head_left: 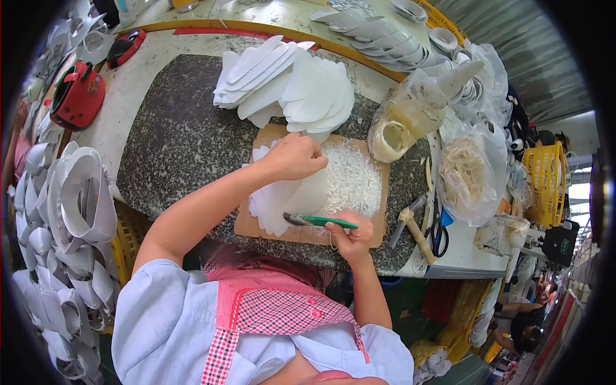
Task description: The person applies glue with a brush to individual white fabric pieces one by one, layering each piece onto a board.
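White pieces [269, 200] overlap along the cardboard's [308, 237] left edge; left hand [296, 158] curled, hold unclear; right hand [355, 237] clamped around green-handled brush [314, 221].

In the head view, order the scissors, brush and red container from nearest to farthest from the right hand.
1. Brush: held in the right hand.
2. Scissors: to the hand's right.
3. Red container: far left.
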`<state>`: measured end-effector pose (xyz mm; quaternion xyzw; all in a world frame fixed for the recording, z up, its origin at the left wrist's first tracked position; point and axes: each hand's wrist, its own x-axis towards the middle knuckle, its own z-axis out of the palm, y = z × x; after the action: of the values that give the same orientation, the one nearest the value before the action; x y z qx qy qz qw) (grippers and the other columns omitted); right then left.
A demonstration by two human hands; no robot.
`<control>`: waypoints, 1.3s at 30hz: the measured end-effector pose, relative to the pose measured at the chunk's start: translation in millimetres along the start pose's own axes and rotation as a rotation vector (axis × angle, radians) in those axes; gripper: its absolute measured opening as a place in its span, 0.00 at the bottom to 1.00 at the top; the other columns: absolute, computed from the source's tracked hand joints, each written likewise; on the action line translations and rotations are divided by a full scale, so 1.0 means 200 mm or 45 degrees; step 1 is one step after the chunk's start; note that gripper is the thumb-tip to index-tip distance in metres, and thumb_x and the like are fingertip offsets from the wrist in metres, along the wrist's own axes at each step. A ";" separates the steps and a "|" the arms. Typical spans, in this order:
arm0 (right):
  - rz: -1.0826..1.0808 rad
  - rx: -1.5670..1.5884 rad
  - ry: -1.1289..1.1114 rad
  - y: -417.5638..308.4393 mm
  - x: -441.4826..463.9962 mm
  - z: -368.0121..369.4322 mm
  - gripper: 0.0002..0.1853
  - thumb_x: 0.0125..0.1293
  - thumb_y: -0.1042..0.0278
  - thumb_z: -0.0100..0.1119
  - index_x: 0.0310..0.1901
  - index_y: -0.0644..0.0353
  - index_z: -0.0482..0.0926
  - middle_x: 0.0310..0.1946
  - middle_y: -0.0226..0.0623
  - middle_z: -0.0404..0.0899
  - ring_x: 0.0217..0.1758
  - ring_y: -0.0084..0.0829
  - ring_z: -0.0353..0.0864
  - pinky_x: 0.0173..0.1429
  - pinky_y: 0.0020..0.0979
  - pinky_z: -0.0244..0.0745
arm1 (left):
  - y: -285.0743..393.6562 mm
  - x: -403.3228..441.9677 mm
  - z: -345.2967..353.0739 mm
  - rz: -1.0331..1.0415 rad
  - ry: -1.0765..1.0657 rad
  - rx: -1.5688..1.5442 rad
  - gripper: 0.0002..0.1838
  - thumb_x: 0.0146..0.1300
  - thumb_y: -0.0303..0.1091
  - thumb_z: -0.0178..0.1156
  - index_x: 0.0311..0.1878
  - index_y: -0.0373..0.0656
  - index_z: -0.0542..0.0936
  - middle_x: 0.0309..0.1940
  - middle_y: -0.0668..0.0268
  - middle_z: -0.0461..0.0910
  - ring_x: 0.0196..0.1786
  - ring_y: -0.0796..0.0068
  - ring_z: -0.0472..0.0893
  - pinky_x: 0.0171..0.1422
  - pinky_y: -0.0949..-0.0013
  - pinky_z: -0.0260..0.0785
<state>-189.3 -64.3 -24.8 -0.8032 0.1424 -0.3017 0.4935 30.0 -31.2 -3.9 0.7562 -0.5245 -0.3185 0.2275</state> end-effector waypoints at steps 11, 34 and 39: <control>0.248 0.180 0.490 0.01 0.00 -0.19 0.01 0.60 0.80 0.57 0.33 0.68 0.77 0.27 0.39 0.78 0.26 0.26 0.77 0.31 0.25 0.72 | -0.03 -0.31 -0.10 0.911 0.846 0.007 0.07 0.45 0.23 0.63 0.29 0.45 0.83 0.26 0.65 0.80 0.28 0.71 0.77 0.34 0.69 0.70; 0.092 -0.190 -0.025 0.05 0.40 -0.03 0.02 0.54 0.78 0.62 0.30 0.64 0.80 0.23 0.37 0.79 0.22 0.28 0.76 0.27 0.26 0.68 | 0.02 -0.05 -0.32 0.984 1.267 0.370 0.11 0.43 0.26 0.68 0.34 0.43 0.82 0.34 0.67 0.80 0.40 0.65 0.76 0.42 0.69 0.70; -0.064 -0.201 -0.064 0.03 0.38 -0.08 0.02 0.55 0.76 0.63 0.30 0.64 0.80 0.23 0.38 0.79 0.22 0.30 0.76 0.27 0.26 0.68 | -0.22 -0.11 -0.26 0.741 1.000 0.522 0.16 0.41 0.24 0.64 0.38 0.44 0.81 0.47 0.65 0.78 0.49 0.61 0.73 0.52 0.62 0.68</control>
<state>-140.2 -118.3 0.9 -0.8502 0.1330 -0.2817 0.4244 90.5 5.7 8.5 0.6707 -0.6394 0.1743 0.3332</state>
